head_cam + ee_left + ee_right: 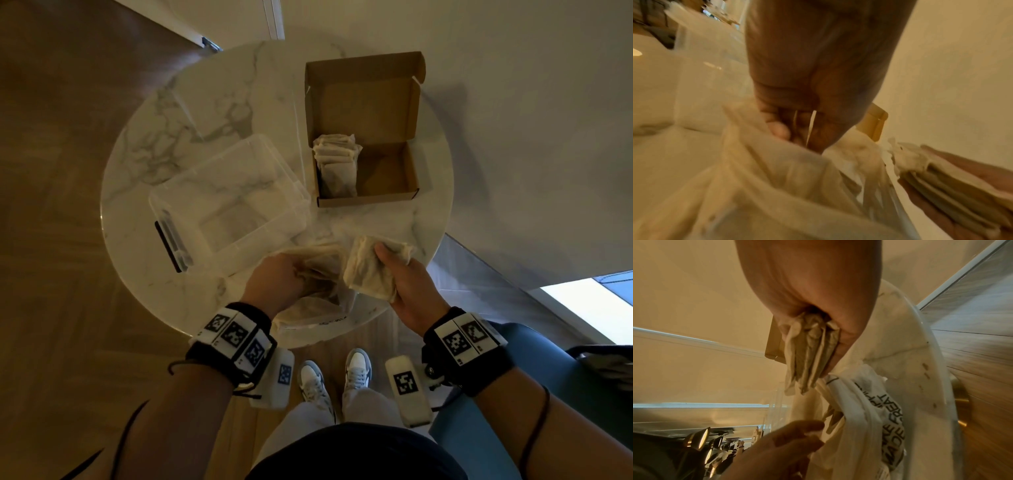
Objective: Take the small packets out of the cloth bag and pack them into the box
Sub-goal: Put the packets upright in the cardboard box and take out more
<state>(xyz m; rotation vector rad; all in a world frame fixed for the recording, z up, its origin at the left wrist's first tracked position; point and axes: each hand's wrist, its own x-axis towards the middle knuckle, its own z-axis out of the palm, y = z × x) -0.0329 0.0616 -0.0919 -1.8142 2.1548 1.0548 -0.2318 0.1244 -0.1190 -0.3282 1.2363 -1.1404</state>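
A cream cloth bag [318,305] with black lettering [890,426] lies at the table's near edge. My left hand [274,284] grips its rim [760,146], fingers curled into the cloth. My right hand [407,291] holds a stack of several small beige packets [368,270] just right of the bag, thumb on top; the stack [812,353] shows clamped in the right wrist view and as packets [951,186] in the left wrist view. The brown cardboard box [368,144] stands open at the far right of the table, with a row of packets [335,164] in its left half.
A clear plastic tub [226,202] with a black latch sits left of the box, close to my left hand. The round marble table [144,246] ends just before my feet. A blue seat [479,428] stands at my right, wood floor at my left.
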